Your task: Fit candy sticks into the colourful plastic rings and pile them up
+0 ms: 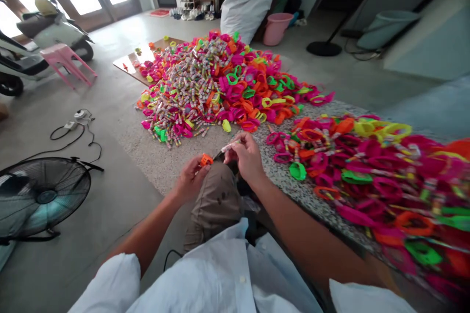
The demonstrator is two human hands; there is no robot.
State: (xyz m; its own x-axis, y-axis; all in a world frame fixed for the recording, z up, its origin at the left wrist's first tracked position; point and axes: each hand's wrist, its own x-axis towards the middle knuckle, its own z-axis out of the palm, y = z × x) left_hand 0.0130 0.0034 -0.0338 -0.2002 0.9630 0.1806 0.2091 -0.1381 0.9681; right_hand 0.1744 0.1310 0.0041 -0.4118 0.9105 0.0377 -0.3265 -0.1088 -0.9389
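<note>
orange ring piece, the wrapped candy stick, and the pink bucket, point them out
orange ring piece (206, 159): head view, on its orange body at the left hand's fingertips
wrapped candy stick (230, 146): head view, mid-length, above the right hand
pink bucket (277, 29): head view, on its front wall

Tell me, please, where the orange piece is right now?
In the head view the orange piece sits pinched in the left hand, above the knee, left of the right hand.
</note>
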